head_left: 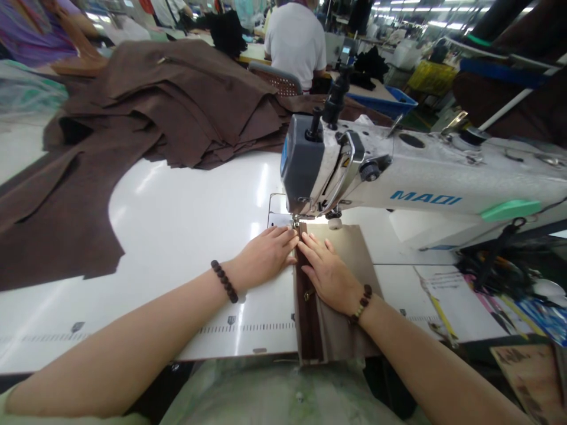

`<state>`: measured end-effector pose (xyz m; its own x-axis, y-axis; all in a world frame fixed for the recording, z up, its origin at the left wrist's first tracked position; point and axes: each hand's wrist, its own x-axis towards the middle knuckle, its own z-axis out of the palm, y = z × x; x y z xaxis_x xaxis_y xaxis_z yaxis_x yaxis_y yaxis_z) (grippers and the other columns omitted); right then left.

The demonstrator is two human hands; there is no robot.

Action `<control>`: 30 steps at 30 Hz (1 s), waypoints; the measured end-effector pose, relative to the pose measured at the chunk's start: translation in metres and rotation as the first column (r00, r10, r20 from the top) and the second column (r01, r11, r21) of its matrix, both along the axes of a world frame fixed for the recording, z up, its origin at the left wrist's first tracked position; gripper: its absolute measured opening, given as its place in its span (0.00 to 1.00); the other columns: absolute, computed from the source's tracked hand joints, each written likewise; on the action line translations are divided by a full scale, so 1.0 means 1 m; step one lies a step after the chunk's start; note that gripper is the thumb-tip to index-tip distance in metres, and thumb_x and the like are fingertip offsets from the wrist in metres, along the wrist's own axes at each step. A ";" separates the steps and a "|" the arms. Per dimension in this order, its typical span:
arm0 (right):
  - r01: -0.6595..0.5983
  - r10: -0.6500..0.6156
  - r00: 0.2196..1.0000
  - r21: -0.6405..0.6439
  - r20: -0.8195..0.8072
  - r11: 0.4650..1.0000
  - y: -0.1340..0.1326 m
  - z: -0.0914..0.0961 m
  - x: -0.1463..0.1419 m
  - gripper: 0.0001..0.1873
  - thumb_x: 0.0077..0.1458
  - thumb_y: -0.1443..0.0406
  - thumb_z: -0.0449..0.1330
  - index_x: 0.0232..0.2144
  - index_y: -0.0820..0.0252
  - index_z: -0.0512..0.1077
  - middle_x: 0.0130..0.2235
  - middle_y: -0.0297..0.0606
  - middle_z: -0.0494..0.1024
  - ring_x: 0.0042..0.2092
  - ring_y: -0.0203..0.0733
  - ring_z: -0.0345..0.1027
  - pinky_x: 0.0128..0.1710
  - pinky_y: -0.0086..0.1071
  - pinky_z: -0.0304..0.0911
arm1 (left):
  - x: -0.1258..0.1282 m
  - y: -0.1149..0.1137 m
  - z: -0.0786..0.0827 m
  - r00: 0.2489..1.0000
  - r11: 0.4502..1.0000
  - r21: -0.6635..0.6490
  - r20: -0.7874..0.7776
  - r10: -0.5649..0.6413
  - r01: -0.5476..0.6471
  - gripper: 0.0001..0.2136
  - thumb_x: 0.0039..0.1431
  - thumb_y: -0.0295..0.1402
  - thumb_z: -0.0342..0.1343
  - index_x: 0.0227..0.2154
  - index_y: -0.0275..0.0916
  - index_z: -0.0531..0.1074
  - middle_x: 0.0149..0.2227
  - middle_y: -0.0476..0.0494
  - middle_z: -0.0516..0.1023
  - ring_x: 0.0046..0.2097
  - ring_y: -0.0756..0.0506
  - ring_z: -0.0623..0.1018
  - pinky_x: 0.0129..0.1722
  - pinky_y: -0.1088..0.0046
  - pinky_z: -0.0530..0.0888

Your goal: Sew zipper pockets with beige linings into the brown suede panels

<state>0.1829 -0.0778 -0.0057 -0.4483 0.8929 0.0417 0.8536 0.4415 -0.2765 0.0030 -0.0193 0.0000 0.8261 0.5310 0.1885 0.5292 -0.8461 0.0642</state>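
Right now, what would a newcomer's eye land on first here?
First the white sewing machine at centre right, with both hands flat just in front of its needle. The left hand lies on the white table, and the right hand lies on a brown strip of cloth. Behind them, at upper left, a big pile of brown cloth spreads over the table.
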 end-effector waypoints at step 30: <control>-0.015 0.015 1.000 0.016 -0.014 1.000 0.001 0.000 0.003 0.24 0.59 0.67 0.46 0.58 0.69 0.55 0.62 0.46 0.51 0.63 0.46 0.43 0.61 0.53 0.41 | -0.002 -0.123 0.005 0.846 0.947 -0.002 0.450 -0.287 0.322 0.13 0.63 0.22 0.41 0.36 0.25 0.71 0.35 0.36 0.76 0.40 0.44 0.74 0.43 0.67 0.75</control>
<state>0.1861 -0.0773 -0.0053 -0.4613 0.8851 0.0620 0.8429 0.4589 -0.2810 0.0011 -0.1423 0.0046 0.7893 0.2937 0.5392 0.1476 -0.9432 0.2977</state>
